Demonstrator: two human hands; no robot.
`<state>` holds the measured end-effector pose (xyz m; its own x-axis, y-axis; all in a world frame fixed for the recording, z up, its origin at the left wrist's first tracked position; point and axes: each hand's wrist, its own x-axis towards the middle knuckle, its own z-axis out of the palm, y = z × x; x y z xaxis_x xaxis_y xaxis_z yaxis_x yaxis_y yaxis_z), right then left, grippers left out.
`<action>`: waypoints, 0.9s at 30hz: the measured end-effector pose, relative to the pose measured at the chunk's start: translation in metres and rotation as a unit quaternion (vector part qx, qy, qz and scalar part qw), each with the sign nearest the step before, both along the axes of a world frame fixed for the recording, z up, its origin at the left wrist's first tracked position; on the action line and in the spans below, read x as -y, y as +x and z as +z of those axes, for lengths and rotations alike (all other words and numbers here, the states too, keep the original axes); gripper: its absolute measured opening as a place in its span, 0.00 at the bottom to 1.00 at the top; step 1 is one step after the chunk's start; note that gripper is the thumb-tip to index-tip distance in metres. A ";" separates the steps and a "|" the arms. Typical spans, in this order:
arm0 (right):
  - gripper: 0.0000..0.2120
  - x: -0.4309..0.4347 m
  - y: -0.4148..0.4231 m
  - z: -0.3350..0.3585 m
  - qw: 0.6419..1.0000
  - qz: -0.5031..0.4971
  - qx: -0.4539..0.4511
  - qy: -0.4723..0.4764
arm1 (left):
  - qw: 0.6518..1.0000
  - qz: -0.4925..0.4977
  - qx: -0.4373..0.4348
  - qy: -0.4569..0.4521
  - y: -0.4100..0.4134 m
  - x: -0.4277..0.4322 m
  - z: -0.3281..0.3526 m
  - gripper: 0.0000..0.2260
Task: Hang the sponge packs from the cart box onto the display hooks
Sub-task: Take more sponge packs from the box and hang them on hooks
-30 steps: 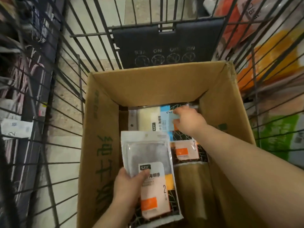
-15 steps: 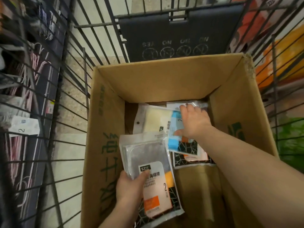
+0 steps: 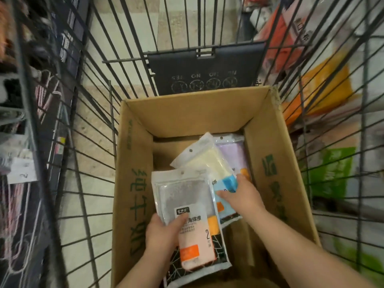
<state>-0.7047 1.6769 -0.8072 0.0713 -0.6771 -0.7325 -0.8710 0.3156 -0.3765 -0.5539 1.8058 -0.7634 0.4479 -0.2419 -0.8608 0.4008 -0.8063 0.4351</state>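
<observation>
Looking down into a cardboard box (image 3: 135, 183) that sits in a wire cart (image 3: 87, 142). The left hand (image 3: 164, 231) holds a grey pack (image 3: 182, 200) just above the box's near left side. The pack's long axis runs almost straight away from the viewer; the clear end with the hang hole points to the far wall of the box, and the printed card end (orange block, a large "2") points back to the viewer. The left thumb is pressed across the card face and the fingers are hidden behind the pack, so the hand is closed around it from the left edge. The right hand (image 3: 243, 196) grips a yellow pack (image 3: 205, 161) by its lower, blue-printed end, thumb on top and fingers curled round the right edge. This pack lies on a slant, hang-hole end pointing away and to the left, and its lower left edge is tucked behind the grey pack. Under it lies a purple pack (image 3: 234, 152), long axis pointing away, hole end at the far wall; whether the right hand's fingers also hold it cannot be told.
</observation>
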 end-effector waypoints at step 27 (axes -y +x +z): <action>0.15 -0.206 -0.073 0.292 0.822 -0.499 0.073 -0.263 | 0.892 -0.367 -0.055 -0.259 0.000 -0.004 0.241 0.11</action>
<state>-0.7775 1.8825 -0.5151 -0.6519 -0.6717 -0.3520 -0.2101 0.6060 -0.7672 -0.5535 1.8097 -0.5228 -0.0748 -0.8124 -0.5782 -0.0888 -0.5721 0.8153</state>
